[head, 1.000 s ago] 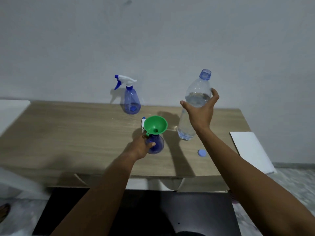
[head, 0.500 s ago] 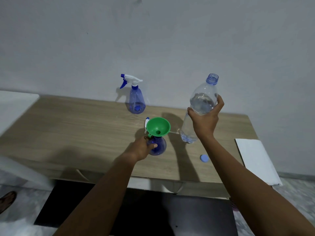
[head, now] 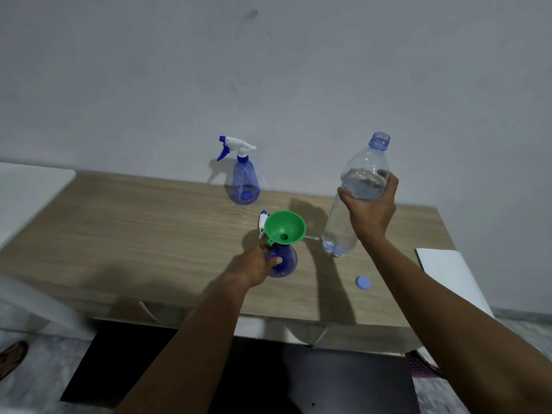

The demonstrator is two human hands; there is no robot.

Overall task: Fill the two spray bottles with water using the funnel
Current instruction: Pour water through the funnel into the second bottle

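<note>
L hand (head: pixel 260 264) nearest, grip curled round the near spray bottle (head: pixel 285 261), steadying it on the tabletop (head: pixel 149 234). Green funnel (head: pixel 285 227) sits in its neck, w/ a detached sprayer head (head: pixel 263 221) just behind. Blue cap (head: pixel 363 282) lies loose to the R. R hand (head: pixel 370 210), grip wrapped round the uncapped water bottle (head: pixel 340 231), holds it near-upright beside the funnel, mostly full. Far spray bottle (head: pixel 244 186) stands by the wall, sprayer on. Looks like setup's done but no pour yet: both fills left, and the far one needs opening 1st.
</note>
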